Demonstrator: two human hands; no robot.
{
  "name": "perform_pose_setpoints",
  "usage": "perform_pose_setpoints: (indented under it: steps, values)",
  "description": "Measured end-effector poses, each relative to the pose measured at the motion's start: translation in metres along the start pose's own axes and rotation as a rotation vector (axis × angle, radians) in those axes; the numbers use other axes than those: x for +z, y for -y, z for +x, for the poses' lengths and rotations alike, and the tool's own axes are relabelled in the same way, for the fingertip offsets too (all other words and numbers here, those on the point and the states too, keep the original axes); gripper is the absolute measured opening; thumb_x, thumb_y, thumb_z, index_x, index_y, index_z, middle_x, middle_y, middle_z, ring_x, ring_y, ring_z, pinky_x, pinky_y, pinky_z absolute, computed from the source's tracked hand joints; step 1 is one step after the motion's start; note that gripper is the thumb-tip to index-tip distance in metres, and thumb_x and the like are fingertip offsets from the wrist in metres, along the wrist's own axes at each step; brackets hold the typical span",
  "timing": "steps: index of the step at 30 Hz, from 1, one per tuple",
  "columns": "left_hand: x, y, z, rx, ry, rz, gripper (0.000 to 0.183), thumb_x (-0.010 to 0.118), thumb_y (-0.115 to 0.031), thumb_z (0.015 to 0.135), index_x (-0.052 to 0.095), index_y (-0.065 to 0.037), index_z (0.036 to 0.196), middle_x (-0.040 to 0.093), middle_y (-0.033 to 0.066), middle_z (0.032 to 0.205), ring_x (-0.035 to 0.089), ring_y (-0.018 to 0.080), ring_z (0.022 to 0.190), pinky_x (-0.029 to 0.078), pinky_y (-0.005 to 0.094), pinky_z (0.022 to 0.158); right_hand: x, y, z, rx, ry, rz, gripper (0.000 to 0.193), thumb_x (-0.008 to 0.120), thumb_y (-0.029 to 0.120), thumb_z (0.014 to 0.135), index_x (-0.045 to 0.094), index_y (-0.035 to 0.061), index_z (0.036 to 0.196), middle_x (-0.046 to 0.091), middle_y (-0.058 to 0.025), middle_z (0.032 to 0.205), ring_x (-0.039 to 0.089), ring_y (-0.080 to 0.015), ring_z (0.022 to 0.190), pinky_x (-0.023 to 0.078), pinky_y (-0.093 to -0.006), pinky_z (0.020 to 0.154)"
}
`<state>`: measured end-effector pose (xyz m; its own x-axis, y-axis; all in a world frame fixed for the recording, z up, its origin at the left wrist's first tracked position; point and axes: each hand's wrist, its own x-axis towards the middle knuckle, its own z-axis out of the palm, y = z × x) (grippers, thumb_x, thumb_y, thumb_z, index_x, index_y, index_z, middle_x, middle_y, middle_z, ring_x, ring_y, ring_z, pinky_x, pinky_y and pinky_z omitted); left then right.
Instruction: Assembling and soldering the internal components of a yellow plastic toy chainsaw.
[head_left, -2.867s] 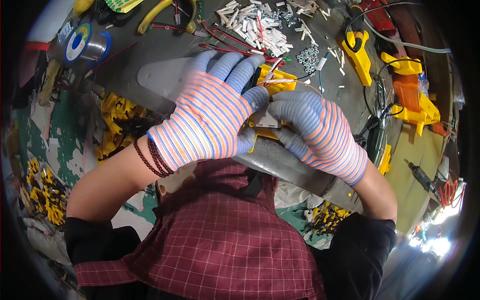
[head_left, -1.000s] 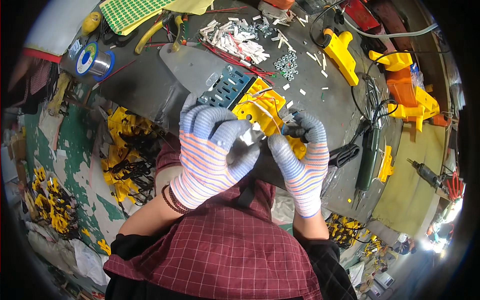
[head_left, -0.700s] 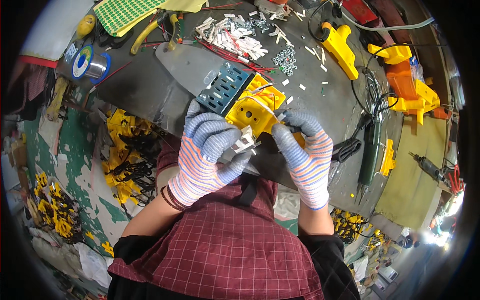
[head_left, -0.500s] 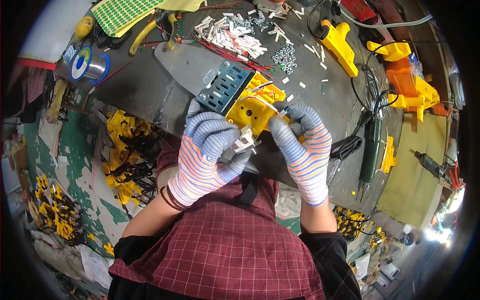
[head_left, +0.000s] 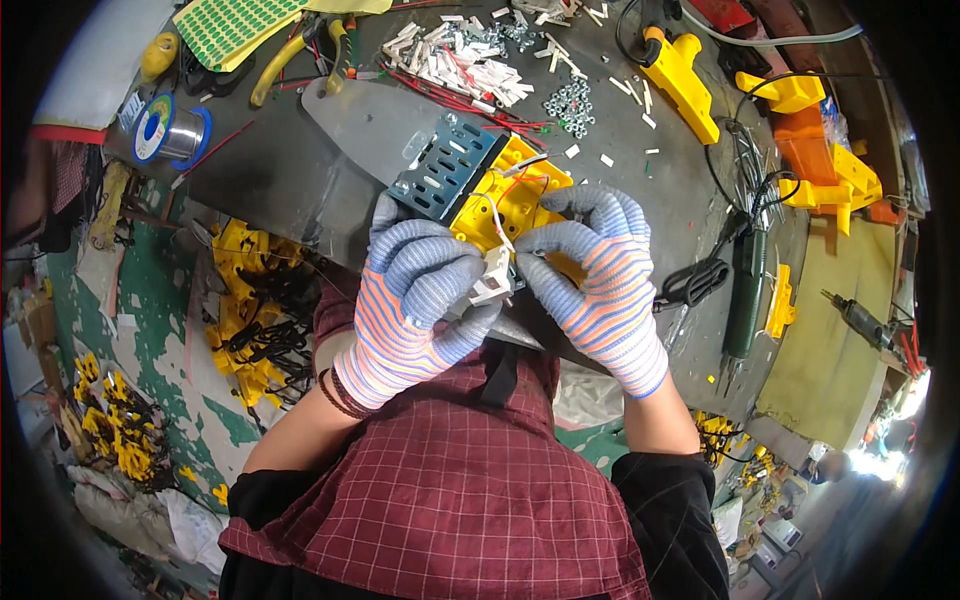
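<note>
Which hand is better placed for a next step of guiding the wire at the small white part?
Likely the right hand: it is at the lower end of the white wire, though whether it pinches it is unclear. The left hand is occupied, holding the white part.

Place: workshop | steel bench (head_left: 265,155), solder spool (head_left: 178,134), pliers (head_left: 276,72), loose nuts (head_left: 572,107), paint-worn green floor (head_left: 145,285)

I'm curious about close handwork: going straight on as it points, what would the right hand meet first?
Probably the small white part held by the left hand, just ahead of the right hand; depth is unclear.
</note>
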<state>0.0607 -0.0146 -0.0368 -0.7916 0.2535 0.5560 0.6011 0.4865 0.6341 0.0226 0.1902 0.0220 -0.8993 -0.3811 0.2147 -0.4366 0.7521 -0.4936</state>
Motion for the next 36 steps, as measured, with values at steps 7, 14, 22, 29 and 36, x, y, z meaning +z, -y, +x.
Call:
perform_pose_setpoints:
  steps: [7, 14, 22, 29, 36]
  values:
    - [-0.001, -0.001, 0.0, 0.016, 0.024, -0.008, 0.046, 0.081, -0.013, 0.071, 0.059, -0.009, 0.111, 0.06, 0.0097, 0.11, 0.056, 0.0342, 0.101, 0.049, 0.044, 0.087, -0.003, -0.003, 0.011, 0.024, 0.162, -0.023, 0.016, 0.073, 0.026, 0.071, 0.075, 0.016, 0.084, 0.061, -0.0105, 0.101, 0.054, -0.0326, 0.097, 0.042, -0.0439, 0.085]
    - [-0.018, -0.011, 0.022, 0.04, 0.198, 0.343, 0.038, 0.071, -0.034, 0.078, 0.058, -0.017, 0.109, 0.06, 0.0024, 0.13, 0.052, 0.026, 0.102, 0.037, 0.0433, 0.093, -0.007, -0.008, 0.017, -0.028, 0.254, -0.039, 0.018, 0.071, 0.027, 0.073, 0.074, 0.0156, 0.086, 0.06, -0.0116, 0.101, 0.053, -0.0337, 0.096, 0.042, -0.0431, 0.086]
    - [-0.009, 0.006, 0.022, 0.097, 0.16, 0.273, 0.048, 0.074, -0.031, 0.074, 0.059, -0.011, 0.115, 0.066, 0.0031, 0.107, 0.055, 0.0272, 0.092, 0.041, 0.0435, 0.083, -0.016, -0.009, -0.002, 0.032, 0.177, 0.229, 0.02, 0.074, 0.024, 0.074, 0.072, 0.0096, 0.087, 0.06, -0.0152, 0.107, 0.056, -0.0353, 0.101, 0.046, -0.0421, 0.088]
    - [0.001, 0.002, 0.005, -0.008, 0.057, 0.233, 0.044, 0.072, -0.028, 0.08, 0.059, -0.01, 0.118, 0.067, 0.0041, 0.118, 0.053, 0.0276, 0.095, 0.039, 0.0398, 0.09, -0.019, -0.008, -0.01, -0.089, 0.248, 0.235, 0.029, 0.08, 0.034, 0.07, 0.073, 0.0109, 0.087, 0.061, -0.0126, 0.117, 0.054, -0.0353, 0.111, 0.041, -0.0461, 0.098]
    - [-0.004, 0.0, 0.004, -0.015, 0.082, 0.191, 0.049, 0.077, -0.029, 0.075, 0.061, -0.014, 0.118, 0.066, 0.0012, 0.121, 0.052, 0.0248, 0.1, 0.038, 0.04, 0.091, -0.028, -0.005, -0.012, -0.116, 0.212, 0.187, 0.032, 0.081, 0.038, 0.068, 0.073, 0.0156, 0.09, 0.058, -0.0124, 0.121, 0.049, -0.0378, 0.119, 0.037, -0.0496, 0.101]
